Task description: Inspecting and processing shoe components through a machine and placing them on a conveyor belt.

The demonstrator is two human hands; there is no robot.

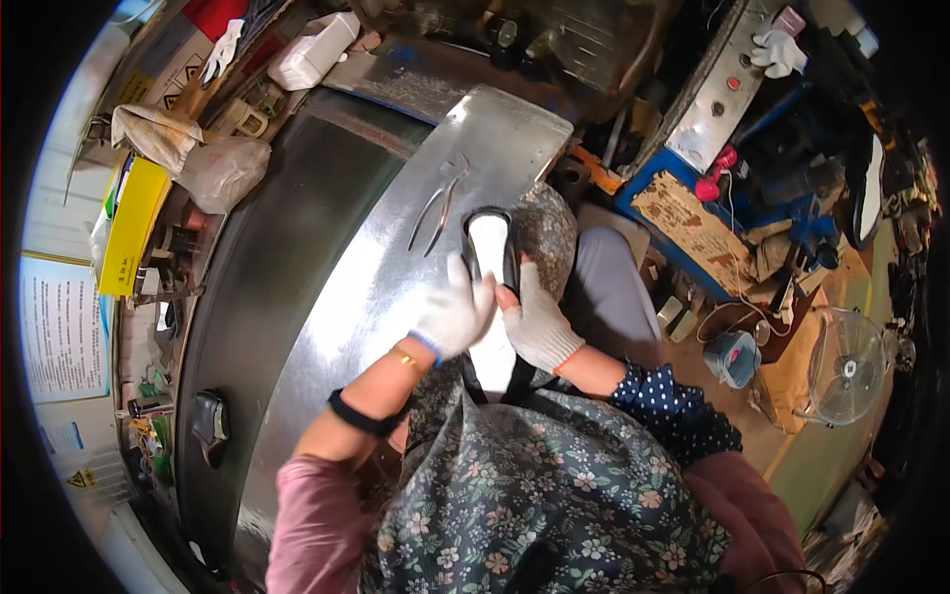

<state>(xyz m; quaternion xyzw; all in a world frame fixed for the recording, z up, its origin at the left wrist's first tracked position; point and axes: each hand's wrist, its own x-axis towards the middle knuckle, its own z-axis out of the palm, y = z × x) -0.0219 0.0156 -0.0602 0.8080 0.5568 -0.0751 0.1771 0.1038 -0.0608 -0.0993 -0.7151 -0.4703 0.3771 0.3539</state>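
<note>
A black shoe with a long white underside (pixel 489 247) lies bottom up in front of me, one end close to my flowered apron. My left hand (pixel 457 312), in a white knit glove, grips its left side, with the thumb toward the white surface. From the right, my gloved right hand (pixel 539 322) holds the opposite side, its bare thumb tip resting near the middle of the white part. The fingers under the shoe are hidden. Beyond it, a pair of metal pincers (pixel 439 210) lies on the shiny metal tabletop (pixel 332 297).
A dark conveyor belt (pixel 272 228) runs along the left, carrying another black shoe (pixel 210 426). Shelves there hold a plastic bag (pixel 226 173) and a yellow box (pixel 134 228). At right stand a control panel (pixel 717 104), a blue-edged wooden board (pixel 693 223) and a fan (pixel 846 366).
</note>
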